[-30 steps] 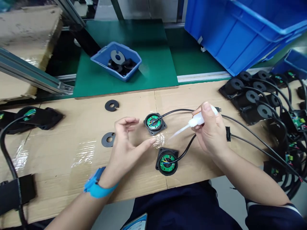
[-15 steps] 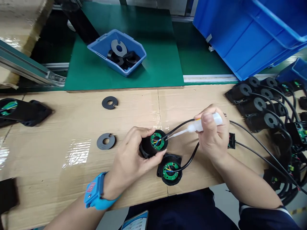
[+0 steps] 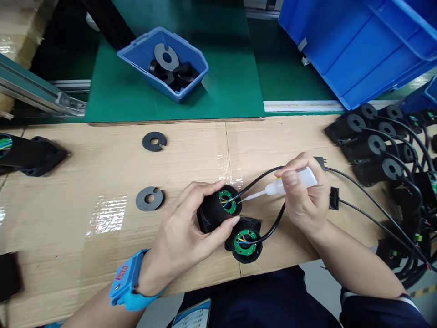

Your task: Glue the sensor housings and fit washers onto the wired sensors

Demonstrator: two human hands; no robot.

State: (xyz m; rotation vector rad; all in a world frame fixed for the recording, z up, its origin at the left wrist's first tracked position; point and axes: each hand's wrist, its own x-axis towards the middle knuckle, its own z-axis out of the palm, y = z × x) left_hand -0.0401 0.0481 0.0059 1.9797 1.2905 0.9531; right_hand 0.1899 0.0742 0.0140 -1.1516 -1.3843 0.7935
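Observation:
My left hand [image 3: 187,228] is closed around a black cylindrical housing [image 3: 212,210], tilted so its open end faces right. Inside that end sits a round green circuit board [image 3: 228,202] with thin coloured wires and a black cable running out. Between the fingers of my right hand [image 3: 307,196] is a white glue bottle [image 3: 293,181]. Its thin nozzle [image 3: 254,196] points left, with the tip at the rim of the held housing. Just below stands a second black housing [image 3: 244,259], open end up, with a similar board and cable.
Two dark slotted washers [image 3: 154,141] lie on the cardboard-covered table [image 3: 85,168]. A blue bin [image 3: 194,91] with washers and black parts stands on a green board [image 3: 235,91]. Several finished-looking housings [image 3: 368,148] with cables crowd the right. A large blue crate [image 3: 341,54] stands behind them.
My left hand has turned the held housing slightly, so more of its side shows. The nozzle tip stays at its rim. The whole view has shifted a little.

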